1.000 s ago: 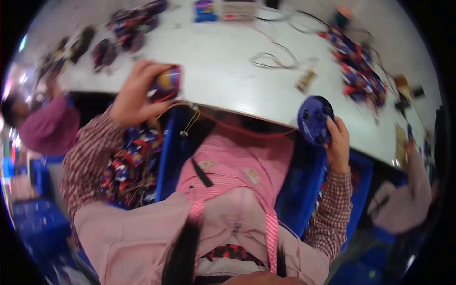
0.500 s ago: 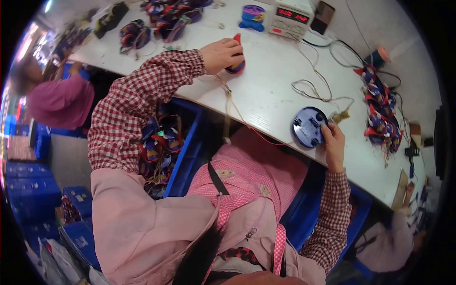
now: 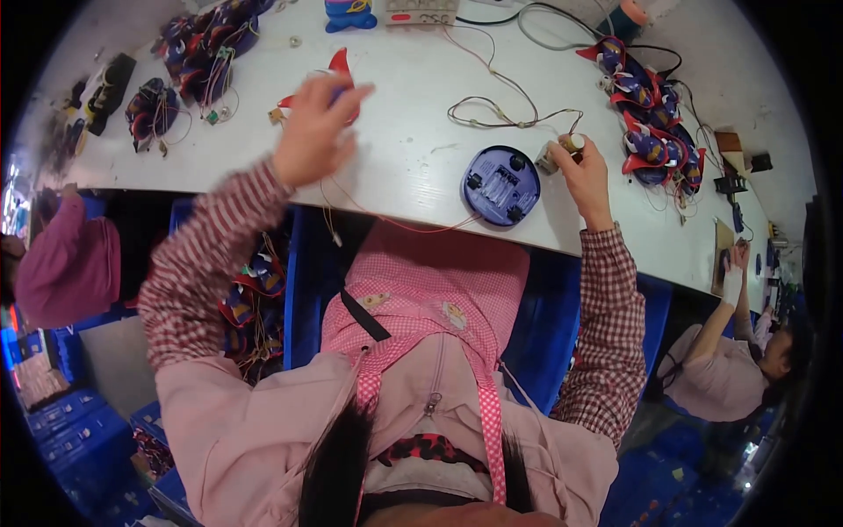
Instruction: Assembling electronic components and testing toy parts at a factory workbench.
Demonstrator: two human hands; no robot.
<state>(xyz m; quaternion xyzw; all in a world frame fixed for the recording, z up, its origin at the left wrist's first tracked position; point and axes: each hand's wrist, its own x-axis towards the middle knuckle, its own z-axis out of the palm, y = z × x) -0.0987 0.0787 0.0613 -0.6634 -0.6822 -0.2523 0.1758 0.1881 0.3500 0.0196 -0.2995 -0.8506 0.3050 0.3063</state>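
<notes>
My left hand (image 3: pixel 314 132) is raised over the table with its fingers apart, a little blurred by motion. Partly hidden beneath it lies a red and blue toy part with a pointed red tip (image 3: pixel 340 61). My right hand (image 3: pixel 587 180) pinches a small tan and silver connector block (image 3: pixel 551 158), where a thin cable (image 3: pixel 514 121) ends. Left of that hand a round blue-purple toy base (image 3: pixel 500 186) lies with its battery compartment and small black wheels facing up. From the base a thin red wire (image 3: pixel 413 228) runs left along the table edge.
Winged toy parts with wires are heaped at the back left (image 3: pixel 206 48) and at the right (image 3: pixel 654 123). A power supply box (image 3: pixel 421 12) and a blue container (image 3: pixel 349 14) stand at the back. Below the edge sits a blue bin (image 3: pixel 303 290). Co-workers sit on both sides.
My right hand has let go of the round base and now grips the connector block. My left hand has lifted off the red and blue part with fingers spreading. The view has shifted.
</notes>
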